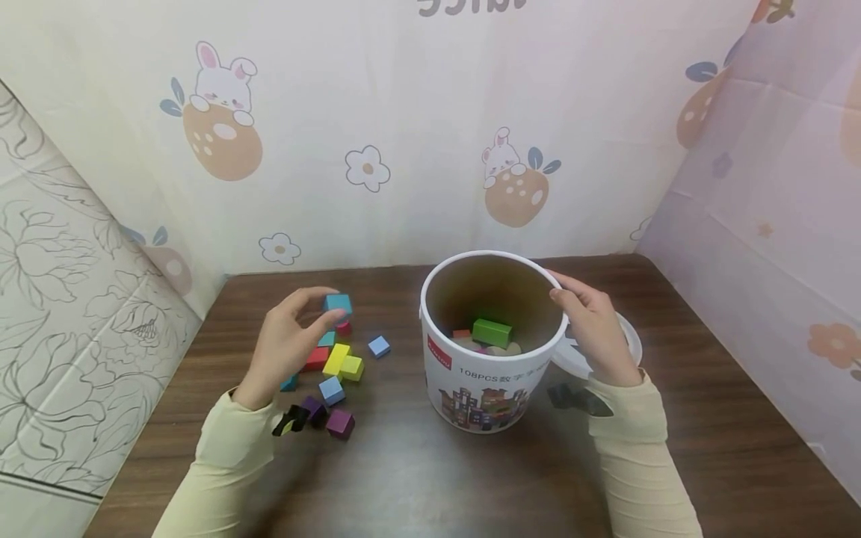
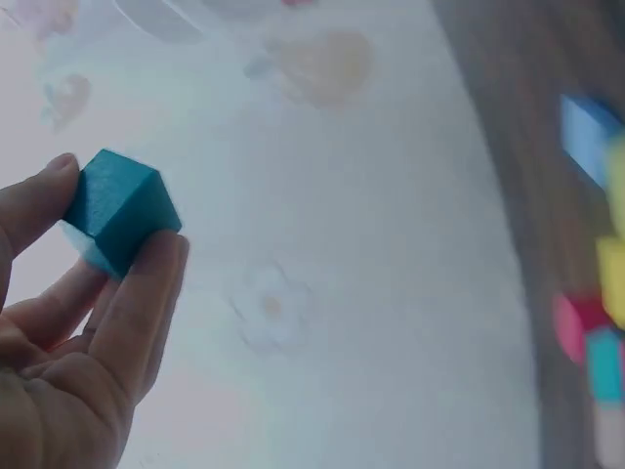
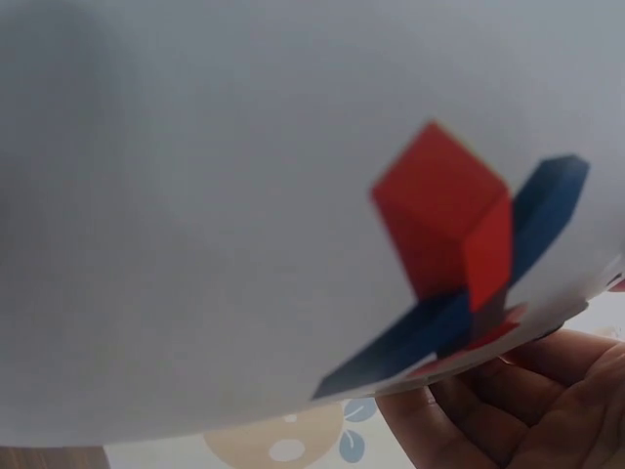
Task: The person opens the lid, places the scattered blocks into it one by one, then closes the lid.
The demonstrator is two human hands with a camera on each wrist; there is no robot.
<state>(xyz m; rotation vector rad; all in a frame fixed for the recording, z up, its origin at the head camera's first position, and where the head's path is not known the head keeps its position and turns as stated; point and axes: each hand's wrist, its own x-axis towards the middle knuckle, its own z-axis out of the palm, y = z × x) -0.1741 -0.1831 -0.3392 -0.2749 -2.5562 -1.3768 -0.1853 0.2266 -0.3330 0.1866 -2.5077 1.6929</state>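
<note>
My left hand (image 1: 282,344) pinches a teal block (image 1: 338,305) between thumb and fingers, raised over a loose group of blocks. In the left wrist view the same teal cube (image 2: 122,210) sits at the fingertips. Below are a yellow block (image 1: 336,360), a red block (image 1: 315,360), a light blue block (image 1: 332,390) and a purple block (image 1: 340,424). With thumb and fingers my right hand (image 1: 595,325) grips the right rim of a white printed bucket (image 1: 440,388). Inside the bucket lies a green block (image 1: 492,333) among other pieces, partly hidden by the near wall.
A white lid (image 1: 630,345) lies behind my right hand, partly covered by it and the bucket. One blue block (image 1: 380,346) sits apart, between the group and the bucket. A patterned curtain (image 1: 417,217) stands along the back edge of the brown table (image 1: 403,478).
</note>
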